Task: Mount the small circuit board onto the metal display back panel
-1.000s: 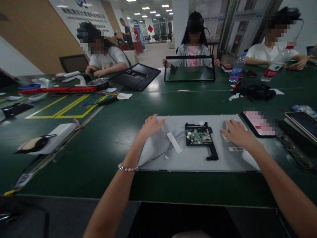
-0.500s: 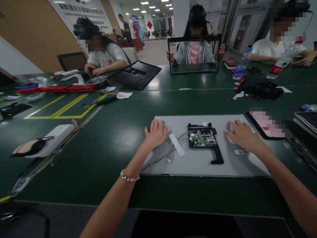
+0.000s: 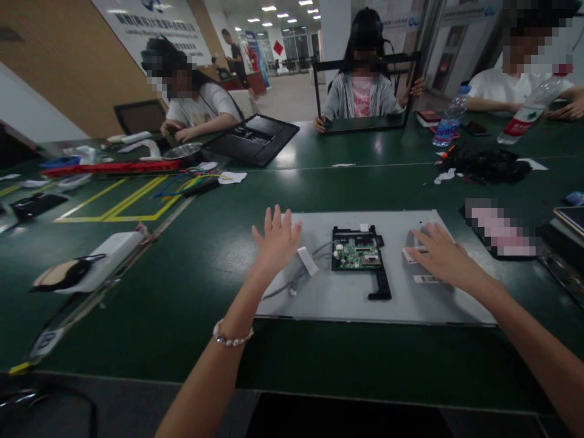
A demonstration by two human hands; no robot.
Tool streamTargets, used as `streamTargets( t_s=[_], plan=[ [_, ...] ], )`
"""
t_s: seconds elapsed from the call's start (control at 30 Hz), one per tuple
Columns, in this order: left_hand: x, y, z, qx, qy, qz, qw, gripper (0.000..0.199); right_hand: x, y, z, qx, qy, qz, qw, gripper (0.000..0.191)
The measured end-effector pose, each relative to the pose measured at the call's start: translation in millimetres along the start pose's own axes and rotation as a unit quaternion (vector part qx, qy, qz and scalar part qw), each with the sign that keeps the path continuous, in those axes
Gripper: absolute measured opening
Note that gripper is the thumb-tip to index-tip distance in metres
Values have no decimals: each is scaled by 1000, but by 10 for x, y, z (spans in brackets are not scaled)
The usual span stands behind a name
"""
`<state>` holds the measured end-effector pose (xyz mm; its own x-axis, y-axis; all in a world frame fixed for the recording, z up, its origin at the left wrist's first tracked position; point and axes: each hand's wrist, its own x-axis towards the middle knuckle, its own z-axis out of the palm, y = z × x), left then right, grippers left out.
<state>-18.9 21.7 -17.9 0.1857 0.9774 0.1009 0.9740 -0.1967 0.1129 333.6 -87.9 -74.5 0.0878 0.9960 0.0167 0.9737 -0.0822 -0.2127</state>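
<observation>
A grey display panel (image 3: 319,307) lies flat on the green table in front of me, its back facing up. On its middle sits a black plastic bracket (image 3: 382,283) with a green circuit board (image 3: 356,257). Grey cables (image 3: 292,283) run left from the board, near a white strip (image 3: 308,261). My left hand (image 3: 275,243) is over the panel's left edge, fingers spread, holding nothing. Above the panel's right side my right hand (image 3: 440,255) is open too, beside white labels (image 3: 426,279). Whether either hand touches the panel I cannot tell.
Across the table a person holds a black frame (image 3: 365,126) upright. A black back cover (image 3: 255,140) lies left of it. Bottles (image 3: 449,118), a black bundle (image 3: 486,164) and a phone (image 3: 499,231) are on the right. A white device (image 3: 95,258) lies left.
My left hand has shifted up and left, fingers spread wider. The panel with its board has moved slightly left in view. Across the table, the person's black frame has tilted.
</observation>
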Motion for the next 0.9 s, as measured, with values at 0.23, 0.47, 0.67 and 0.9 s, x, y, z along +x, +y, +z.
streamTargets(
  t_s=[0.23,0.47,0.67,0.9],
  plan=[
    [-242,338,-123,24,56,62,996,53,-49,-189,72,43,57,-72,995,51],
    [-466,601,-113,18,61,117,991,46,-208,-297,42,67,7,-100,993,60],
    [-817,962,-102,-7,29,260,965,45,-297,-481,-13,134,-11,-121,984,73],
    [-1059,1134,103,-49,-45,338,939,54,-323,-750,-51,248,31,-151,956,81]
  ],
)
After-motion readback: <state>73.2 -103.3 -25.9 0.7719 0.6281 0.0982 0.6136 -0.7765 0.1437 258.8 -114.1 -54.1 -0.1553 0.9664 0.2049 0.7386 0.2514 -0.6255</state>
